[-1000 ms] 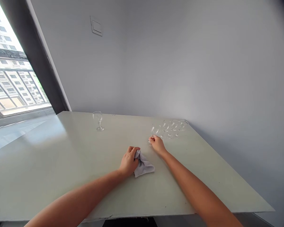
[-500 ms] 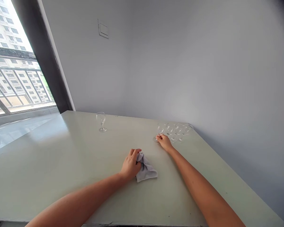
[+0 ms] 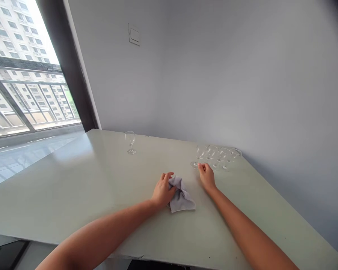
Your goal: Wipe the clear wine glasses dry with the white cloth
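My left hand (image 3: 163, 190) is closed on a grey cloth (image 3: 183, 198), whose loose corner lies spread on the table to the right. My right hand (image 3: 206, 175), fingers curled, is beside the foot of the nearest wine glass (image 3: 195, 165); whether a fingertip still touches that foot I cannot tell. This clear glass stands upright at the left end of a group. Several more stemmed glasses (image 3: 224, 153) stand close together to its right, partly behind my right hand. Far to the left, a single wine glass (image 3: 130, 141) stands upright by itself.
The pale table (image 3: 81, 198) meets grey walls at its back and right. A light switch (image 3: 134, 35) is on the wall. At left are a window with a railing (image 3: 42, 101) and a dark frame (image 3: 70, 63). The table's front edge shows near my forearms.
My right hand has drawn back slightly from the glass's stem, fingers now curled. The left hand keeps hold of the cloth. The whole view has swung a little to the left.
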Motion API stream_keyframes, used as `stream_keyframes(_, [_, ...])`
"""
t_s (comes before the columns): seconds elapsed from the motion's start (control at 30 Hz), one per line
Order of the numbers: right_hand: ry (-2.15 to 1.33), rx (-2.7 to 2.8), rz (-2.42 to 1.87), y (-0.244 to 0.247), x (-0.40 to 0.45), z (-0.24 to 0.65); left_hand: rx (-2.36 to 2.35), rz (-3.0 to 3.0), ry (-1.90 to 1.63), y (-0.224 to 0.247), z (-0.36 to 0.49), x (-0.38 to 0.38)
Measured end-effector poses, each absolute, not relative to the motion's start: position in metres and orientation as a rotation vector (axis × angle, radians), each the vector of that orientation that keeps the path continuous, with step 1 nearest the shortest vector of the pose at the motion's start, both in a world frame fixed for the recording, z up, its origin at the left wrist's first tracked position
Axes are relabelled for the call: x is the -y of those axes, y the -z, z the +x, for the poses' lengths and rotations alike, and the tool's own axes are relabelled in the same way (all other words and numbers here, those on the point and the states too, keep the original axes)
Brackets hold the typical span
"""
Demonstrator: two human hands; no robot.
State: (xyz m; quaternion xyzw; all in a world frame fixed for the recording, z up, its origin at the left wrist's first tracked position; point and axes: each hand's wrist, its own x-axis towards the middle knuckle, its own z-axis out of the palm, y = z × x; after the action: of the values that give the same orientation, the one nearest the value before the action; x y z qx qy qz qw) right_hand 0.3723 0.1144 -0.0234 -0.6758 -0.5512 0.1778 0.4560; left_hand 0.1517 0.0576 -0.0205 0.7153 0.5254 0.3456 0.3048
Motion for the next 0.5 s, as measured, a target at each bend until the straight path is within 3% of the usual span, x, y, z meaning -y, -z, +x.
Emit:
stream_keyframes(0.2, [-0.830, 1.866, -1.550, 0.017, -0.072, 0.316, -1.386, 1.828, -0.985, 0.019, 0.153, -0.057])
stream_keyframes(0.3, [-0.899, 1.748, -1.542, 0.021, -0.066, 0.302, -1.457, 1.719, -1.089, 0.019, 0.145, -0.071])
stream_keyframes(0.5, [-1.069, 1.501, -1.322, 0.031, -0.064, 0.310, -1.621, 0.870, -1.485, 0.012, 0.086, -0.144])
